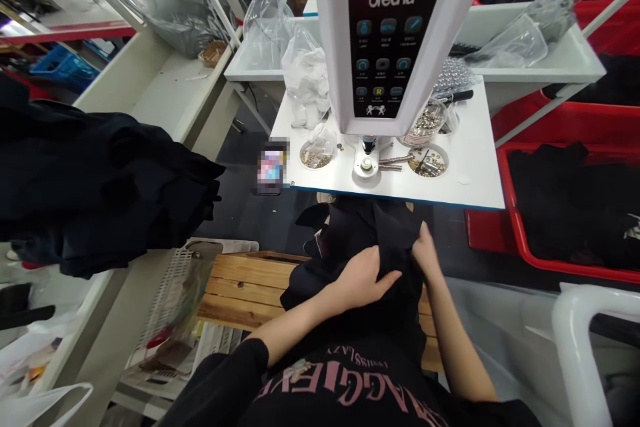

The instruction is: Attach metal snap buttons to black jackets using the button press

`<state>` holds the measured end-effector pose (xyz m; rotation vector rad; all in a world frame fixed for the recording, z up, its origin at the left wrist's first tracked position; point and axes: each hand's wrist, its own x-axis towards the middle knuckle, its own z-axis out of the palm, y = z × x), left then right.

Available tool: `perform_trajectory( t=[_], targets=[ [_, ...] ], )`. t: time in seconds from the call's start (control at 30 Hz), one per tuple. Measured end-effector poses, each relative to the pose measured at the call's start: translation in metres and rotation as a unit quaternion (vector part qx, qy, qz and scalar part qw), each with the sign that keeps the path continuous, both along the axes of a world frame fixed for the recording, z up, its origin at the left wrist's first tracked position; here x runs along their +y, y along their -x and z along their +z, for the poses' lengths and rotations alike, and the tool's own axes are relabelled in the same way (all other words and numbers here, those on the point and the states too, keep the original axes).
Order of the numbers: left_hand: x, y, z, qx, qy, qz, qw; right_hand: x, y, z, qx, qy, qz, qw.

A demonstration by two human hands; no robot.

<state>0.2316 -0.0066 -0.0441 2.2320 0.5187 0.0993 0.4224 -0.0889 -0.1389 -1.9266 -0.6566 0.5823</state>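
Head view: left hand (361, 278) and right hand (425, 253) are gripping black garment (395, 230) fabric just before the white machine table (473, 137)!

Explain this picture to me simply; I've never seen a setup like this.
There is no robot here, just a person working with bare hands. The single picture comes from a camera on the person's head, looking forward and down. The big white machine has a button panel and red glowing digits; it stands over a white table. On that table are a plastic bag and a clear tub of small shiny pieces. Below the table's near edge, the left hand is on a black cloth, and the right hand is at its right edge. Some fingers are hidden, so their grip is unclear.
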Motion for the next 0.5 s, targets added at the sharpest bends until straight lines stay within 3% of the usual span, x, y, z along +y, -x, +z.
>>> perform_trajectory(
  t=[0.1, 0.17, 0.23, 0.3, 0.37, 0.43, 0.5],
  targets=[
    [-0.019, 0.004, -0.017, 0.047, -0.092, -0.064, 0.993, -0.018, 0.003, 0.03, 0.007, -0.014, 0.003, 1.0],
    [-0.034, 0.001, -0.024, 0.054, -0.131, -0.105, 0.984, -0.024, 0.017, 0.047, -0.01, 0.017, 0.1, 0.995],
    [-0.04, -0.002, -0.025, 0.037, -0.12, -0.142, 0.982, -0.023, 0.035, 0.051, -0.046, 0.087, 0.208, 0.973],
    [-0.031, 0.0, -0.021, 0.021, -0.072, -0.158, 0.985, -0.017, 0.048, 0.039, -0.06, 0.13, 0.257, 0.956],
    [-0.01, 0.009, -0.015, 0.018, -0.039, -0.107, 0.993, -0.009, 0.05, 0.018, -0.048, 0.117, 0.263, 0.956],
    [0.018, 0.025, -0.013, 0.027, -0.053, 0.021, 0.998, -0.004, 0.044, 0.003, -0.047, 0.089, 0.256, 0.962],
    [0.046, 0.041, -0.019, 0.044, -0.088, 0.149, 0.984, -0.002, 0.039, 0.002, -0.094, 0.081, 0.23, 0.965]
  ],
)
